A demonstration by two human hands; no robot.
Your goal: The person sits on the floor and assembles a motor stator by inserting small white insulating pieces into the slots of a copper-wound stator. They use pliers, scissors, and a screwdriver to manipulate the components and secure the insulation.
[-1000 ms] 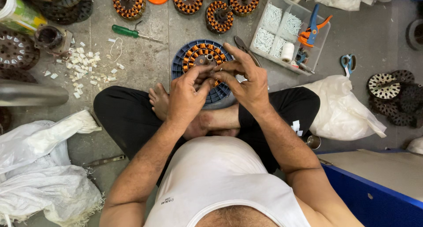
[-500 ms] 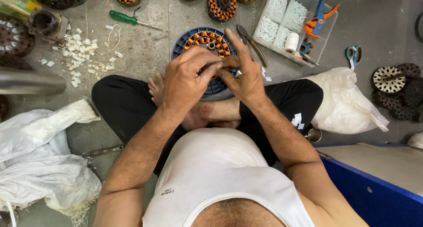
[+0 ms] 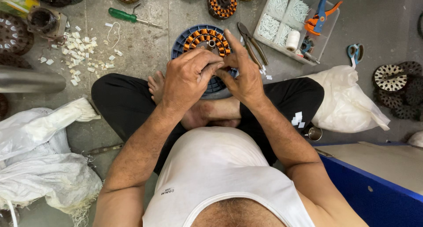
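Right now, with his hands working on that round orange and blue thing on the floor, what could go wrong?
1. The left hand and right hand crowd together over the copper-wound stator, so a fingertip might get nicked or a thin winding bent.
2. The pliers lie right beside the right hand; a wrist could knock them.
3. Small white bits lie scattered near his knee and bare foot; he might press on them if he shifts.

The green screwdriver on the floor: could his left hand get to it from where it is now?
Probably yes. The green screwdriver lies on bare floor, up and to the left of the left hand, with nothing between them. The hand is busy, though, fingers together with the right hand over the wound coil.
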